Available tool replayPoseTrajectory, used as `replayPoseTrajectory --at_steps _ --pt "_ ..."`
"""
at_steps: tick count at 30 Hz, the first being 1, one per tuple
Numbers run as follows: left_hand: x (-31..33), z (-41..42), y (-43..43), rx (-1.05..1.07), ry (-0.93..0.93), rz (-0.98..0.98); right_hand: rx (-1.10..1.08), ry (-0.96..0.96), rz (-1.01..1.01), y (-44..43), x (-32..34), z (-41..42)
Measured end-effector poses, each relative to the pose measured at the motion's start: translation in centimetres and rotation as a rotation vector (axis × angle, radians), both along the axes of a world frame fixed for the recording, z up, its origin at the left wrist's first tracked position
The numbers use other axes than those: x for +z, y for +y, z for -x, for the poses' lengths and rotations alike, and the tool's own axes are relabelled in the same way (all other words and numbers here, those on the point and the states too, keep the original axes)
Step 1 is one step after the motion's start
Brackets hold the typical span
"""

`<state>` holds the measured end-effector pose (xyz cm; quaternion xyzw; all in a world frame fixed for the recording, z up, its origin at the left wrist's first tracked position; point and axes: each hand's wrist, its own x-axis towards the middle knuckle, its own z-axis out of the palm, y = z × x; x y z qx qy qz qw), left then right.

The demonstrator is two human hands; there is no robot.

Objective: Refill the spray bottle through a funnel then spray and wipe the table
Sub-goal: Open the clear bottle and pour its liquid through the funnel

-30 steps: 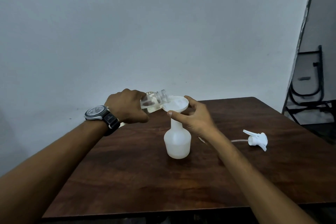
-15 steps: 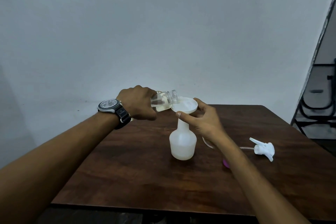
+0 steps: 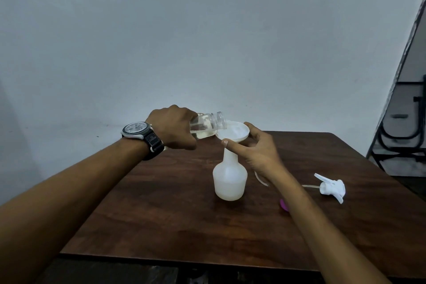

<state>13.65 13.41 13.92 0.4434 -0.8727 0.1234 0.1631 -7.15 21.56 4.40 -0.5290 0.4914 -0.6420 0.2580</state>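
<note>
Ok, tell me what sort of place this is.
Probably a plain indoor room, perhaps a home or workshop: a bare painted wall, a dark wooden table where the left hand tips a clear bottle into a funnel held by the right hand, and black metal furniture frames at the right.

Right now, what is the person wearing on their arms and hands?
Both forearms are bare, no sleeves or gloves. By the left hand, the wrist carries a watch: round grey dial, dark bezel, black fabric strap with small white lettering. The right hand and wrist wear nothing.
</note>
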Motion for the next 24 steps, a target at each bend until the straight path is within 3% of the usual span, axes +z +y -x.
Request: replayPoseTrajectory --at_steps 24 --pt "0.41 0.18 0.33 0.011 -0.03 -0.004 -0.02 0.012 -0.016 -0.22 -0.12 0.11"
